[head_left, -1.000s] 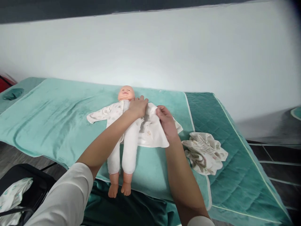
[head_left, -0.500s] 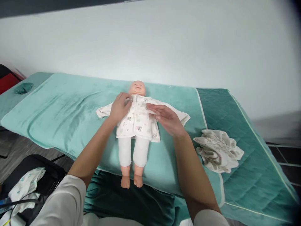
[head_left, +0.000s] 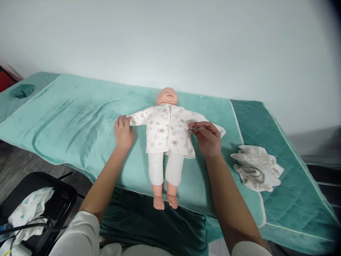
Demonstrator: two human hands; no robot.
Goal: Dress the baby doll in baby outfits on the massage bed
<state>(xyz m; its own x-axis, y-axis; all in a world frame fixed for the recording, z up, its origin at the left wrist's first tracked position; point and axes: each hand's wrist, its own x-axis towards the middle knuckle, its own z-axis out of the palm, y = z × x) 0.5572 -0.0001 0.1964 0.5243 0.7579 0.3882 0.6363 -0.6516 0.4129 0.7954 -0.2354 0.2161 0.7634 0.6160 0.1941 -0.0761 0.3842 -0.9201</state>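
Observation:
A baby doll (head_left: 167,96) lies on its back, dressed in a white printed jacket (head_left: 160,129) that is closed down the front, and white trousers (head_left: 156,167). Its feet are bare. My left hand (head_left: 124,135) is at the end of the sleeve on the left, with its fingers curled over the cuff. My right hand (head_left: 209,138) is beside the jacket on the right, over the lower edge of the other sleeve. Its fingers are bent and close together near the cloth. What lies between its fingertips is too small to make out.
The doll lies on a green-covered bed (head_left: 87,124) against a white wall (head_left: 170,42). A crumpled white patterned cloth (head_left: 258,169) sits to the right. At lower left, a black chair (head_left: 60,199) holds another printed cloth (head_left: 32,206) and cables. A face hole (head_left: 22,90) is at the far left.
My left hand has moved from the jacket's chest out to the end of the left-hand sleeve. My right hand's fingers have bent inward beside the jacket. The view has shifted slightly left.

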